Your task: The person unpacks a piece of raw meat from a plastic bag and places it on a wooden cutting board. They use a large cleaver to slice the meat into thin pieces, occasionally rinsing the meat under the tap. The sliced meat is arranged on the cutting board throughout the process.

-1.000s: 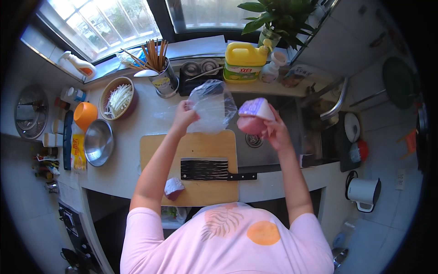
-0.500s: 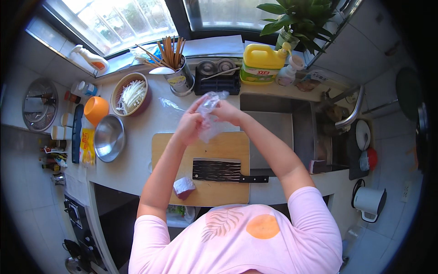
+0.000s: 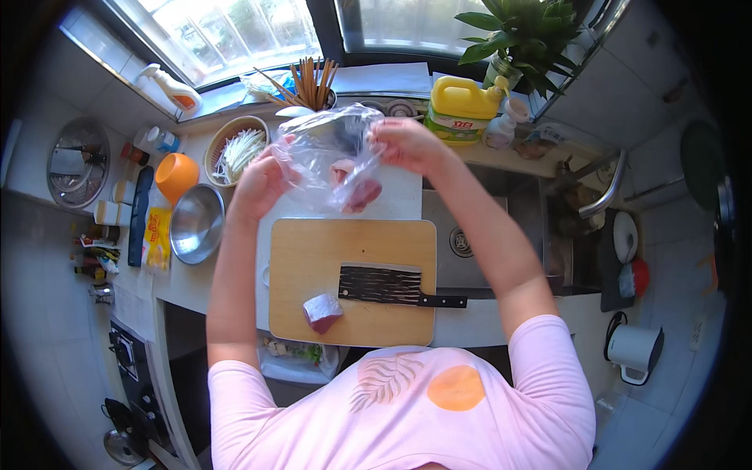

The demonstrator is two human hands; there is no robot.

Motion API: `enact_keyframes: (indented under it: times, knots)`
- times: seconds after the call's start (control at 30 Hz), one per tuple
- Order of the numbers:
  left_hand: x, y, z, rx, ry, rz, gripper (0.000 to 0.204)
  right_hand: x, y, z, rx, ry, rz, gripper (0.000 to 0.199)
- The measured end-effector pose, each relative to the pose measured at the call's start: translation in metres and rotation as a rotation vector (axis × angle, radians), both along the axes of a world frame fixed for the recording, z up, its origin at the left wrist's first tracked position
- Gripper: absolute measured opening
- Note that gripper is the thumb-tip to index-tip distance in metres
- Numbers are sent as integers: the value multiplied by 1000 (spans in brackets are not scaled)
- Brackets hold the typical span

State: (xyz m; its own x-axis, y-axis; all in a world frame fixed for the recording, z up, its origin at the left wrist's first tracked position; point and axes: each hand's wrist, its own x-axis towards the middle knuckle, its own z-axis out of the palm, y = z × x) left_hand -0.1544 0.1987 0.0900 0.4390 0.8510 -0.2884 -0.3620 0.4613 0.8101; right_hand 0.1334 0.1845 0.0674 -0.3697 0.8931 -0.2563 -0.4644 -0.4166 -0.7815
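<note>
Both hands, left hand point(image 3: 262, 184) & right hand point(image 3: 407, 145), pinching clear plastic bag point(image 3: 329, 160) open-side up; meat pcs point(image 3: 356, 188) inside. One meat chunk point(image 3: 322, 312) left on cutting board point(image 3: 313, 251) beside cleaver point(image 3: 384, 284).

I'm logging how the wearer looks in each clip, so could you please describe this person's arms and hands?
Both forearms are bare from the short sleeves down. The left hand and right hand wear no gloves, and no rings, watch or bracelet can be made out. The sleeves belong to a pink T-shirt printed with an orange disc and a pale leaf.
</note>
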Motion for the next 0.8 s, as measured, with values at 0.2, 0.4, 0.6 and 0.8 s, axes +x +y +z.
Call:
enact_keyframes:
  times: [0.2, 0.4, 0.6, 0.8]
  knots:
    - [-29, -1, 4, 147, 242, 39, 24, -1, 16, 95, 283, -275, 158, 2]
    - [43, -13, 16, 681, 456, -221, 21, -43, 13, 117, 437, -380, 63, 14]
    - [73, 15, -10, 313, 191, 92, 16, -30, -6, 106, 983, -1028, -376, 61]
    - [106, 10, -9, 368, 675, -258, 33, -44, -32, -30, 742, -1153, -364, 36]
